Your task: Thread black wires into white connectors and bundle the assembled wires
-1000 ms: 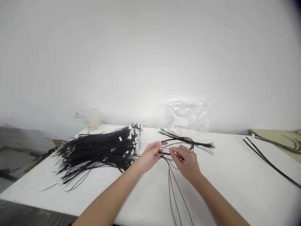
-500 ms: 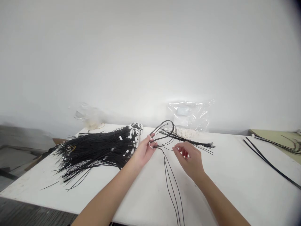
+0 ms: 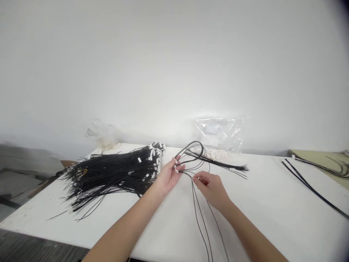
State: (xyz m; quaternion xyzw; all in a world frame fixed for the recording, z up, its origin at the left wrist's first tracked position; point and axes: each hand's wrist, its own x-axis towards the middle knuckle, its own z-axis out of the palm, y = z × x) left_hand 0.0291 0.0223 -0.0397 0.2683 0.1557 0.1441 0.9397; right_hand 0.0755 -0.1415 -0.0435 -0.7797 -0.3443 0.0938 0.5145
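My left hand [image 3: 169,176] is closed on a white connector [image 3: 176,168] with thin black wires [image 3: 200,143] that loop up and away from it. Several of these wires hang down past the table's front edge. My right hand [image 3: 208,185] pinches one of the wires just right of the left hand, thumb and forefinger pressed together. Behind the hands lies a small bundle of black wires [image 3: 231,166]. On the left a large pile of black wires [image 3: 114,173] has white connectors [image 3: 156,156] at its right end.
A clear plastic bag [image 3: 222,134] with small white connectors [image 3: 215,154] stands against the wall. Another clear bag [image 3: 105,136] sits at the back left. Black cables [image 3: 313,187] cross the right side of the white table [image 3: 261,218], beside a yellowish-green surface [image 3: 316,156].
My right hand has moved left and slightly down, closer to my left hand, and now pinches a wire. The hanging wires have shifted to the right. My left hand keeps its hold.
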